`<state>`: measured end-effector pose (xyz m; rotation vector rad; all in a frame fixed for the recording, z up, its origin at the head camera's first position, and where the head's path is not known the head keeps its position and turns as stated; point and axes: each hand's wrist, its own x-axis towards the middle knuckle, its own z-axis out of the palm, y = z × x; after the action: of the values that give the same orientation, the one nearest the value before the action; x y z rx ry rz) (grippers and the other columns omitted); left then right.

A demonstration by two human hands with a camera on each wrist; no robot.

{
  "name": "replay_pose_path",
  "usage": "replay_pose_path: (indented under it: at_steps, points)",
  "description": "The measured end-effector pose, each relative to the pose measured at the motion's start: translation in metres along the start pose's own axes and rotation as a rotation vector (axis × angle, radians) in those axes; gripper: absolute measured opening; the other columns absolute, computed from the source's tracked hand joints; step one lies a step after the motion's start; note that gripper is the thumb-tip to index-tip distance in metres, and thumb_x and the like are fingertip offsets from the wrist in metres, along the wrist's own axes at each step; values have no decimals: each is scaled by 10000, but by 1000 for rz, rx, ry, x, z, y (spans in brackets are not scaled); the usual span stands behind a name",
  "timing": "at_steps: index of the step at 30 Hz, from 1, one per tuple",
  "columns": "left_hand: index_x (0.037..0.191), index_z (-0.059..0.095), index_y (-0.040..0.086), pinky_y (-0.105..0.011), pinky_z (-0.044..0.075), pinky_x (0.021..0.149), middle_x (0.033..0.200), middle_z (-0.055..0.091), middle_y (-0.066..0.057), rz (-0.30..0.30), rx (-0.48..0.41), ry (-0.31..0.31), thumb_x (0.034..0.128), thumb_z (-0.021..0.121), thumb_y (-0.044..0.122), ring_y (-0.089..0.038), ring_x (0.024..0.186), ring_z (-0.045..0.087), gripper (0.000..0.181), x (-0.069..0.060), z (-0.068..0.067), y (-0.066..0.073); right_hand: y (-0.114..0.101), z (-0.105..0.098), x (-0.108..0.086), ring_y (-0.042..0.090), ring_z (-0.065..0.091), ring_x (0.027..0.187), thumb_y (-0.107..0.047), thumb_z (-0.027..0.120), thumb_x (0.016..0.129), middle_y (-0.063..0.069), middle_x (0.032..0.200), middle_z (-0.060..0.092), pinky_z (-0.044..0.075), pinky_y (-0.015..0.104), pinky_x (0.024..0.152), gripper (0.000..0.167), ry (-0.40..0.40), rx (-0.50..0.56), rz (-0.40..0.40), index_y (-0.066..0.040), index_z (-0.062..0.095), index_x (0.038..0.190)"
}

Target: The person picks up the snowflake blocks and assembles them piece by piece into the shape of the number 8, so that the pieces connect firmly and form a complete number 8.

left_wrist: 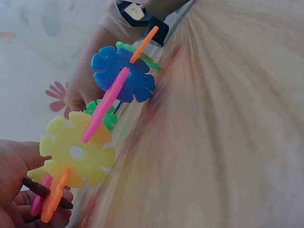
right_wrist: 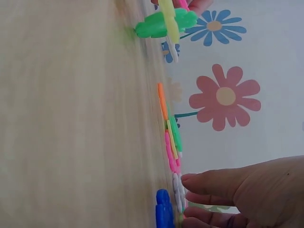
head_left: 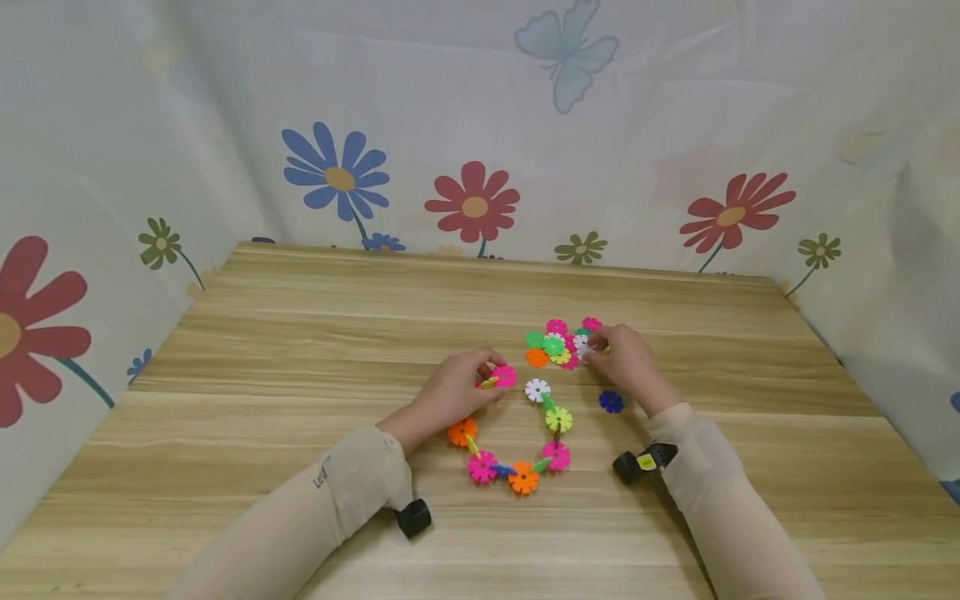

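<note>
Head view: your L hand [head_left: 461, 385] pinches one end of the disc chain [head_left: 523, 477]; your R hand [head_left: 628, 362] is at the loose pile [head_left: 553, 344].
L grip holds the end's pink disc [head_left: 504, 377]; the chain curves on the tabletop [head_left: 337, 333] in an open U, w/ a white disc [head_left: 537, 385] at its free end. R grip is narrow, at a white pc [head_left: 581, 344] on the pile's R side; can't tell if it's pinched. Blue disc [head_left: 611, 402] lies apart, nr your R hand.
</note>
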<state>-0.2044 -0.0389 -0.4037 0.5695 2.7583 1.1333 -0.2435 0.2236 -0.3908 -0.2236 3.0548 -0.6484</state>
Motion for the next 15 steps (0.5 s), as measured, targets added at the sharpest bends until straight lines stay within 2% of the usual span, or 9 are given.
replay_pose_path:
  at_steps: [8,15]
  points:
    - [1145,631,156,-317,503,776,992,678,-45,-4,8,-8,856,729,212,-172,859,591,310,1,2,-2,7,3,2,339,606,943,-161,665,898,219,1025,647,487,458,848,264,-1,24,20,34,626,1072]
    - [1129,639,156,-324,505,800,984,683,-42,4,21,-13,850,734,212,-175,867,597,300,0,2,-1,9,6,7,249,558,789,-237,620,936,183,960,649,472,373,730,368,2,18,55,55,573,1156]
